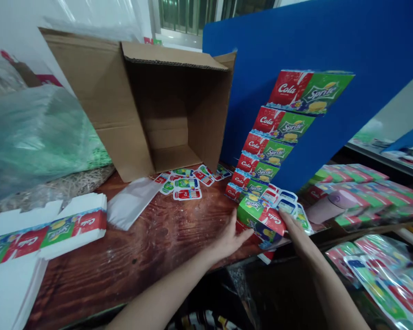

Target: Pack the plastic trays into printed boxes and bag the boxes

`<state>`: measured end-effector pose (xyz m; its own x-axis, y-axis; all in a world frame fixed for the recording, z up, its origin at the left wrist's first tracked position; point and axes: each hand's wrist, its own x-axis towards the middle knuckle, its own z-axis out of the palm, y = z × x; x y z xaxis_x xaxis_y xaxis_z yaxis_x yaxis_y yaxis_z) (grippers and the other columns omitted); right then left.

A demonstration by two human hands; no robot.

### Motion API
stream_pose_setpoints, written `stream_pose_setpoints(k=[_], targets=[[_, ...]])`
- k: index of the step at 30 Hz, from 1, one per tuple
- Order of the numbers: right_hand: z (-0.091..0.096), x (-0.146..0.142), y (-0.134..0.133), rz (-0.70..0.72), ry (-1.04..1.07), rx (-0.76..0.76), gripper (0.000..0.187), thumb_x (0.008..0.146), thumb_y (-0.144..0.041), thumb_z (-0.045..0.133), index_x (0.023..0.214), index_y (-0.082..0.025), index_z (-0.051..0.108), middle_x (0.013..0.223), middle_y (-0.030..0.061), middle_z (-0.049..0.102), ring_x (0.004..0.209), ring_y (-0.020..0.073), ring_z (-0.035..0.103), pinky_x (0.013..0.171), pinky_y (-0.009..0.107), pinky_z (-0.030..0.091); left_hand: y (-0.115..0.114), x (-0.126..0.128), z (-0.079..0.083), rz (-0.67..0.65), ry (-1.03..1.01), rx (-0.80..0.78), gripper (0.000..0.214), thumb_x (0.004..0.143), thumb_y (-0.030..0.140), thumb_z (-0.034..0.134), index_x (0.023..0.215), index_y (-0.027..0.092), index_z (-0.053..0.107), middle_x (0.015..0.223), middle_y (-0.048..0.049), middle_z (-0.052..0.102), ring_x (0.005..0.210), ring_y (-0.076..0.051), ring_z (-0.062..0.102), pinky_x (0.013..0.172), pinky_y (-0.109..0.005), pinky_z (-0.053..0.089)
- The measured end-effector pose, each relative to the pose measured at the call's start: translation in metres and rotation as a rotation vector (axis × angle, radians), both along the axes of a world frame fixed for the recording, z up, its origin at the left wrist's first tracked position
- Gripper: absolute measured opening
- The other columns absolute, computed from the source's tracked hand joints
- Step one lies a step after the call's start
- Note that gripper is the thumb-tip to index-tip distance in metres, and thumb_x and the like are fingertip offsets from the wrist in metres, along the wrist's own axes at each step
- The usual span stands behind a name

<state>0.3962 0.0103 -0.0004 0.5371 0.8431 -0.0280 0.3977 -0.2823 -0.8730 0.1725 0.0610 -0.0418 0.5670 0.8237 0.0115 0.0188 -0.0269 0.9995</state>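
A small printed box (258,215) in green and red, marked Sprite and Cola, lies at the table's front edge between my two hands. My left hand (232,236) grips its left side, thumb along the near face and fingers behind. My right hand (294,229) presses against its right side. Just behind it rises a leaning stack of matching boxes (275,151). Bottle-shaped cards (288,201) lie right beside my right hand, partly covered by it. The underside of the held box is hidden.
An open brown carton (99,101) stands on its side at the back, near scattered bottle-shaped cards (187,183). Flat unfolded box blanks (72,229) lie at left. A blue panel (316,41) stands behind the stack. Wrapped boxes (375,192) and a pinkish cylinder (332,206) are at right.
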Motion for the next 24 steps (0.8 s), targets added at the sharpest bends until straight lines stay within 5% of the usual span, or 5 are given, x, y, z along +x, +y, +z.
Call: stream_pose_setpoints(k=[5,10,16,20,24], targets=[[-0.003,-0.054,0.011,0.098,0.117,-0.108,0.067,0.082,-0.072,0.045,0.123,-0.023,0.064,0.125,0.0073,0.066,0.122,0.0330,0.057,0.100,0.045,0.052,-0.001,-0.035,0.004,0.267,0.103,0.118,0.077,0.084,0.048,0.062,0.148,0.015,0.032,0.145,-0.0210,0.042,0.130,-0.034,0.046,0.108,-0.045,0.037],[-0.018,-0.126,0.033,0.314,0.105,-0.054,0.070,0.083,-0.072,0.045,0.124,-0.018,0.064,0.138,0.0091,0.056,0.135,0.0304,0.044,0.119,0.045,0.026,-0.024,-0.112,0.013,0.575,0.191,0.161,0.068,0.083,0.047,0.065,0.140,0.020,0.040,0.138,-0.0168,0.048,0.126,-0.032,0.049,0.106,-0.043,0.038],[-0.020,-0.176,0.083,0.581,0.195,-0.058,0.064,0.080,-0.073,0.052,0.105,-0.018,0.073,0.123,0.0085,0.067,0.125,0.0351,0.054,0.111,0.044,0.039,-0.064,-0.180,0.005,0.653,0.396,0.198,0.037,0.090,0.047,0.054,0.114,0.019,0.058,0.103,-0.0117,0.065,0.091,-0.027,0.062,0.083,-0.038,0.047],[-0.018,-0.177,0.101,0.652,0.288,-0.138,0.066,0.083,-0.074,0.048,0.111,-0.019,0.070,0.112,0.0096,0.071,0.108,0.0346,0.065,0.100,0.047,0.050,-0.025,-0.228,0.004,0.640,0.502,0.491,0.034,0.099,0.037,0.037,0.113,0.021,0.063,0.112,-0.0102,0.066,0.111,-0.024,0.058,0.101,-0.037,0.041],[-0.029,-0.161,0.097,0.596,0.290,-0.028,0.060,0.084,-0.072,0.049,0.108,-0.021,0.071,0.118,0.0084,0.069,0.111,0.0308,0.064,0.104,0.043,0.047,0.048,-0.265,-0.004,0.766,0.967,0.414,0.044,0.102,0.033,0.024,0.130,0.017,0.054,0.131,-0.0127,0.057,0.126,-0.023,0.049,0.108,-0.037,0.037]])
